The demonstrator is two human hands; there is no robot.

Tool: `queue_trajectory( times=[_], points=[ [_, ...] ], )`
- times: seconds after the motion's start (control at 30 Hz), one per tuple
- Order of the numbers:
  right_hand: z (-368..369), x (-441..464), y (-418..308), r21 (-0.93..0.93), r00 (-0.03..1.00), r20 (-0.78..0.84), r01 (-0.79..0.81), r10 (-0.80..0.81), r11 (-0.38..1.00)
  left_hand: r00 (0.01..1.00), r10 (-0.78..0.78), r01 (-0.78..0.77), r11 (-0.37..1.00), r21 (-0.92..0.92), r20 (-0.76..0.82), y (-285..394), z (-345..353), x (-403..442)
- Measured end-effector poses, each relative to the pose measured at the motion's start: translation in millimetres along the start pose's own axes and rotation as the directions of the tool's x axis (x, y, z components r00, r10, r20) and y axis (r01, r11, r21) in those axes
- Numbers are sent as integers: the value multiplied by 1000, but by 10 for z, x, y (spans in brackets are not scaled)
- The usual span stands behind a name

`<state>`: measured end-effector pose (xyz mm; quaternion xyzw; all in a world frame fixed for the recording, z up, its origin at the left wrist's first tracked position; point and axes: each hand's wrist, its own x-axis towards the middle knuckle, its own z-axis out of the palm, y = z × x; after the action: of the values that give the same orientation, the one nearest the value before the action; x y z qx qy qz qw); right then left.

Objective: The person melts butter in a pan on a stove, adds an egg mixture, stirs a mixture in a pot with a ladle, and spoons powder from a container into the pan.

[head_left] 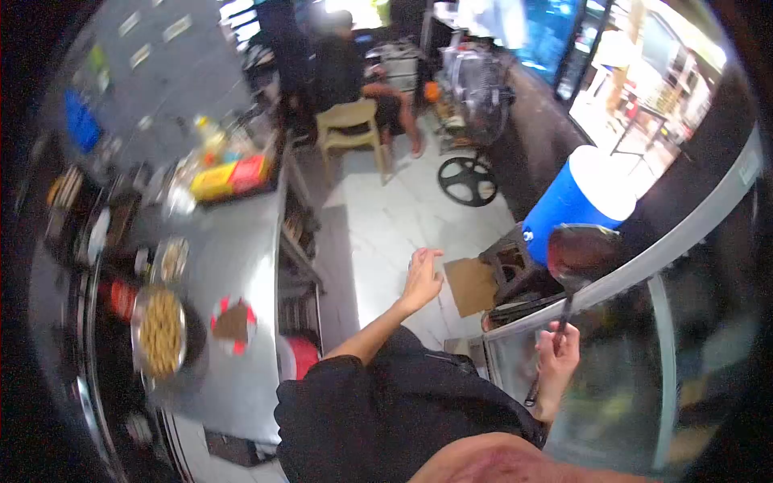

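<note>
My left hand (423, 278) hangs over the tiled floor in mid-view, fingers apart and nothing in it. On the right, my right hand (558, 354) is wrapped round the dark handle of a ladle (584, 251). The ladle's broad dark head points up, in front of the lower part of a blue cooler with a white lid (576, 197). Beside my right hand is a glass-sided case (604, 386) with a pale frame.
A metal counter (221, 270) on the left bears a bowl of light brown food (161, 332), a red-and-white item (233, 324) and a yellow-red box (231, 178). Ahead, a person (338, 68) sits on a beige chair (348, 121). Cardboard (471, 286) lies on the floor.
</note>
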<state>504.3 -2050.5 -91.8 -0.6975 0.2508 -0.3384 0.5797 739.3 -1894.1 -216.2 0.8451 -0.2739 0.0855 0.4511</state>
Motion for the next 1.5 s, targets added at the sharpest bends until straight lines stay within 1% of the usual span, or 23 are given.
queue_trajectory(
  times=[0.03,0.13,0.2,0.33,0.43,0.57,0.6,0.63,0.7,0.77,0.87,0.93,0.97,1.0,1.03,1.07,1.1,1.13,1.2,1.3,1.33,1.47,1.5],
  points=[
    [-124,-22,155,5,989,149,20,-20,1000,999,-39,39,999,-10,-9,-5,13,-242],
    [-406,-142,261,28,903,417,-124,102,992,968,-223,218,974,-60,-111,29,-1,-1028],
    [-444,-243,209,27,785,577,-297,228,955,912,-399,395,917,-60,-99,212,-97,-1565],
    [-428,-581,227,102,561,792,-511,242,853,797,-604,597,790,-143,-14,630,-379,-2535],
    [-271,-1058,288,92,523,822,-511,225,855,746,-653,643,758,-115,-131,846,-455,-3309],
    [-65,-1742,201,-82,249,944,-456,215,886,683,-697,687,715,-131,-219,985,-782,-4393],
    [14,-2003,274,-112,263,943,-331,205,937,660,-708,687,704,-180,-250,1010,-877,-4722],
    [118,-2314,222,-127,252,947,-280,201,952,634,-722,687,690,-228,-276,1072,-984,-5031],
    [274,-2879,264,-114,115,985,-144,131,983,550,-739,687,665,-291,-389,1202,-1140,-5669],
    [426,-3570,430,-50,-54,998,-149,43,988,442,-756,673,635,-380,-482,1345,-1357,-6377],
    [419,-4994,225,-234,-221,956,-170,194,957,288,-762,640,604,-475,-580,1457,-1653,-7802],
    [440,-5948,-115,-381,-322,894,-181,311,907,174,-798,677,522,-519,-577,1692,-2018,-8720],
    [432,-6374,-163,-444,-332,874,-249,354,861,12,-844,736,370,-567,-536,1955,-2291,-8999],
    [424,-6748,-322,-539,-452,806,-290,383,791,-148,-861,769,209,-604,-486,2187,-2639,-9289],
    [452,-7080,-333,-548,-536,776,-311,332,777,-155,-746,821,267,-505,-647,2261,-2754,-9704],
    [414,-7406,-545,-566,-526,771,-304,360,767,-136,-603,875,299,-381,-786,2320,-2893,-10102],
    [360,-7703,-735,-580,-512,769,-304,383,756,-216,-555,850,298,-435,-803,2490,-3107,-10358],
    [366,-7918,-807,-583,-546,752,-288,370,760,-289,-506,820,307,-482,-813,2622,-3305,-10572],
    [444,-8254,-880,-581,-607,717,-250,342,775,-346,-432,809,312,-498,-833,2709,-3546,-11081],
    [641,-8663,-906,-467,-629,713,-95,310,879,-442,-393,780,275,-562,-806,2745,-3817,-11427],
    [701,-8808,-922,-496,-619,703,-74,350,865,-474,-387,771,253,-585,-791,2740,-3917,-11495],
    [1040,-9416,-941,-520,-607,705,-90,368,849,-375,-468,720,397,-569,-800,2226,-4121,-11919],
    [1163,-9570,-943,-520,-603,714,-114,357,847,-378,-487,710,393,-584,-788,2142,-4296,-11955]
  ],
)
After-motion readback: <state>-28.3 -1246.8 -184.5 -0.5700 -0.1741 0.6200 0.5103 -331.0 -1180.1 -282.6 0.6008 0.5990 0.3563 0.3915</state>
